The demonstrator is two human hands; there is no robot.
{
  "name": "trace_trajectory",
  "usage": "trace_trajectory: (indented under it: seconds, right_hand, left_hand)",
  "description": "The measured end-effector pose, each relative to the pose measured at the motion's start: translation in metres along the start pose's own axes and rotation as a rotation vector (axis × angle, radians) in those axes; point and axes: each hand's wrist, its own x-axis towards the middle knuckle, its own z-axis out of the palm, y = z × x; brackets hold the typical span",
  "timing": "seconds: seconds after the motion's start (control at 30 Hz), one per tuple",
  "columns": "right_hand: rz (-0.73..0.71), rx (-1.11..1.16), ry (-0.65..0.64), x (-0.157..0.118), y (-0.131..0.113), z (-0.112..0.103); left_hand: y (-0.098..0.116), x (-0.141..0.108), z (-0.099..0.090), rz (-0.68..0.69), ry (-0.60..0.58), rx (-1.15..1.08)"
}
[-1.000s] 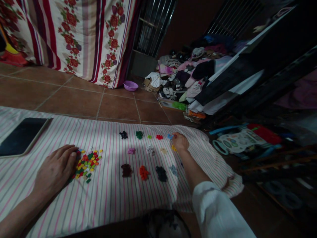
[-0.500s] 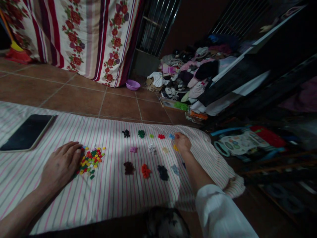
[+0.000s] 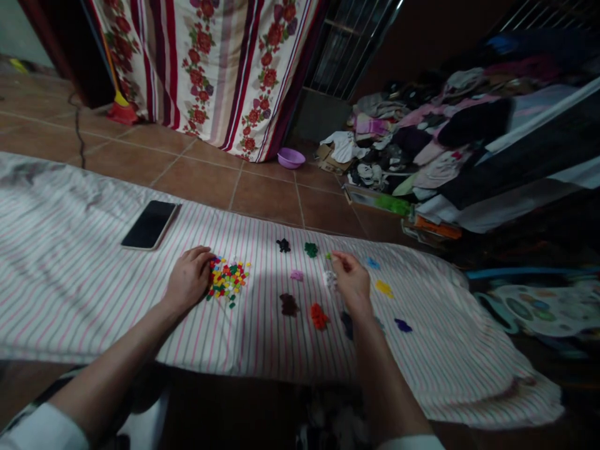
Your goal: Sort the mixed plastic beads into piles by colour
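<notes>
The striped cloth [image 3: 262, 350] spreads below me, and on it the light green bit [image 3: 328, 255] lies just left of the fingertips of my right hand [image 3: 352, 281], the nearer of my 2, with the dark green pile [image 3: 310, 250] beyond it. Thumb and forefinger bend close together; I can't tell if they grip anything. My left hand [image 3: 189, 275] curls against the mixed pile [image 3: 225, 281], its grip hidden.

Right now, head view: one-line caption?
Left hand at small mixed multicoloured pieces, right hand at small lime-green pieces, on white striped cloth.
</notes>
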Motion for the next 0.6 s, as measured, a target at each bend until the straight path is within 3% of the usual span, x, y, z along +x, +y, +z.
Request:
trace_trajectory:
  seconds: [0.1,0.27,0.4,0.6]
  right_hand:
    - [-0.117,0.063,-0.096,-0.026,-0.033,0.030]
    - [-0.466,0.130,-0.318,-0.062,-0.076,0.066]
    - [-0.608,0.095,-0.410,-0.082,-0.089,0.082]
    - [-0.704,0.046,-0.440,-0.099,-0.097,0.098]
  left_hand:
    - [0.000,0.000,-0.001,0.001,0.000,-0.026]
    - [0.001,0.001,-0.007,-0.008,-0.045,-0.052]
    - [0.000,-0.001,-0.013,-0.004,-0.090,-0.085]
    - [-0.006,-0.007,-0.015,0.001,-0.068,-0.135]
